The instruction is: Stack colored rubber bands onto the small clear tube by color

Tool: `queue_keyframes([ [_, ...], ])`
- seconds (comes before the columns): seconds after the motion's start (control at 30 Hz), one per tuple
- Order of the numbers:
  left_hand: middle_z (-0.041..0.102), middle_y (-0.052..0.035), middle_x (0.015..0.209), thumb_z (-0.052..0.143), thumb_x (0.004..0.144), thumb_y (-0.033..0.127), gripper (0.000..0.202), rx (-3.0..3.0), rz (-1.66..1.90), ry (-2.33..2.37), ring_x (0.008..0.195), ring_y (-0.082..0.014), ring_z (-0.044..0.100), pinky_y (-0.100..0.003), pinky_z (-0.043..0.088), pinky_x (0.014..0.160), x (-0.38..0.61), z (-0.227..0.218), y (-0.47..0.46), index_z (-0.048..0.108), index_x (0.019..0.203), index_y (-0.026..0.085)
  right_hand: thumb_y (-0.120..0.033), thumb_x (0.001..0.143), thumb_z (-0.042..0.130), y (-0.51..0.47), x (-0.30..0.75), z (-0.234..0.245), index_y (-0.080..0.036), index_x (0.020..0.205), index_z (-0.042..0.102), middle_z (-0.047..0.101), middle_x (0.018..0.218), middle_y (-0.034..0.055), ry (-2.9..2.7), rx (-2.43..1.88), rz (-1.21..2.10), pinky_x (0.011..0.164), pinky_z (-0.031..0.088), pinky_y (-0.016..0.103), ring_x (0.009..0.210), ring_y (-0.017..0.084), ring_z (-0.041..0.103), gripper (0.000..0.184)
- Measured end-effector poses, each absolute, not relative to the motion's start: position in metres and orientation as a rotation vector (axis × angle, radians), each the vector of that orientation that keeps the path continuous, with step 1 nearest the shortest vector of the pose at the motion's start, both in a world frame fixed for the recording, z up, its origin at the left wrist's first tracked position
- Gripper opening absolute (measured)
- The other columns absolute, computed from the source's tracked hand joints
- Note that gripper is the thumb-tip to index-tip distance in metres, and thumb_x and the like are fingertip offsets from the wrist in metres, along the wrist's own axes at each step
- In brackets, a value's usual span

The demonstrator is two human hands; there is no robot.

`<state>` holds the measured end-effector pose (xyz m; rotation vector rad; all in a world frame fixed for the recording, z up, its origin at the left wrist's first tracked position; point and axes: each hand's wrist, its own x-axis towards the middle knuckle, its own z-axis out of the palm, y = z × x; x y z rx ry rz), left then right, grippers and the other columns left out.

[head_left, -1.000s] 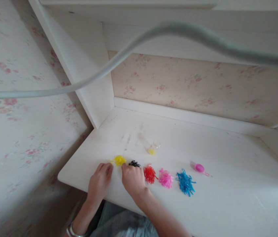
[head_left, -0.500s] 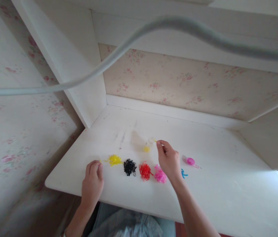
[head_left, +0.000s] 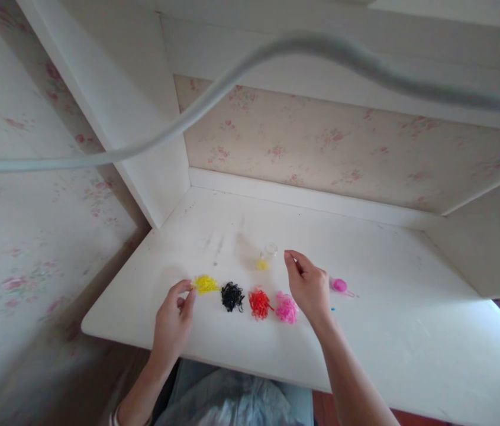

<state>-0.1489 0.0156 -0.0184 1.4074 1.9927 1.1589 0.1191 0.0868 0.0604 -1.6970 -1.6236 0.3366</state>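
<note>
Small heaps of tiny bands lie in a row on the white desk (head_left: 392, 331): yellow (head_left: 206, 284), black (head_left: 232, 295), red (head_left: 259, 302) and pink (head_left: 286, 307). A blue heap is almost wholly hidden behind my right hand (head_left: 308, 287), which hovers with thumb and forefinger pinched together just right of a clear little container (head_left: 265, 256) lying on its side with yellow in it. I cannot make out anything in the pinch. My left hand (head_left: 173, 319) rests on the desk with its fingertips at the yellow heap, fingers loosely curled.
A pink lid (head_left: 339, 285) lies just right of my right hand. A grey cable (head_left: 214, 94) hangs blurred across the top of the view. A white upright panel (head_left: 112, 100) closes the desk's left side, floral wallpaper (head_left: 321, 142) its back.
My right hand went from the black heap up to the clear container and now sits slightly lower right of it. My left hand's fingertips have moved up to the yellow heap.
</note>
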Motion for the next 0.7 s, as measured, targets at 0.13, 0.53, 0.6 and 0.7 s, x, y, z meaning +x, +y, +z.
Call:
queue_keyframes([
  [0.13,0.066,-0.0033,0.095,0.050,0.087,0.042,0.033,1.551,1.191,1.700,0.054,-0.0075,0.055,-0.020,0.046,0.050,-0.118,0.019,0.042,0.058,0.112,0.021,-0.049,0.090,0.043,0.043,0.123,0.036,-0.017,0.095,0.071,0.061,0.058,-0.0002,-1.558,-1.685,0.574,0.048,0.036,0.018,0.049,0.010,0.050,0.043],
  [0.53,0.060,-0.0057,0.102,0.049,0.090,0.036,0.027,1.966,1.187,1.360,0.070,-0.0085,0.058,-0.022,0.051,0.068,-0.039,0.053,0.130,0.066,0.102,0.019,-0.047,0.093,0.039,-0.040,0.140,-0.041,-0.019,0.097,0.070,0.072,0.082,0.0074,-1.517,-1.701,0.754,0.064,0.050,0.021,0.067,0.016,0.066,0.042],
  [0.6,0.057,-0.0058,0.104,0.047,0.090,0.036,0.028,2.013,1.149,1.394,0.068,-0.0076,0.057,-0.023,0.051,0.070,-0.033,0.050,0.134,0.065,0.105,0.020,-0.044,0.094,0.037,-0.037,0.138,-0.041,-0.019,0.099,0.069,0.072,0.084,0.0074,-1.563,-1.689,0.752,0.066,0.050,0.021,0.068,0.016,0.067,0.041],
  [0.7,0.055,-0.0054,0.107,0.046,0.091,0.037,0.031,2.079,1.093,1.454,0.065,-0.0061,0.055,-0.024,0.050,0.073,-0.028,0.047,0.135,0.064,0.109,0.021,-0.039,0.095,0.037,-0.036,0.136,-0.041,-0.021,0.101,0.069,0.072,0.088,0.0066,-1.641,-1.656,0.734,0.071,0.050,0.021,0.071,0.015,0.067,0.037],
])
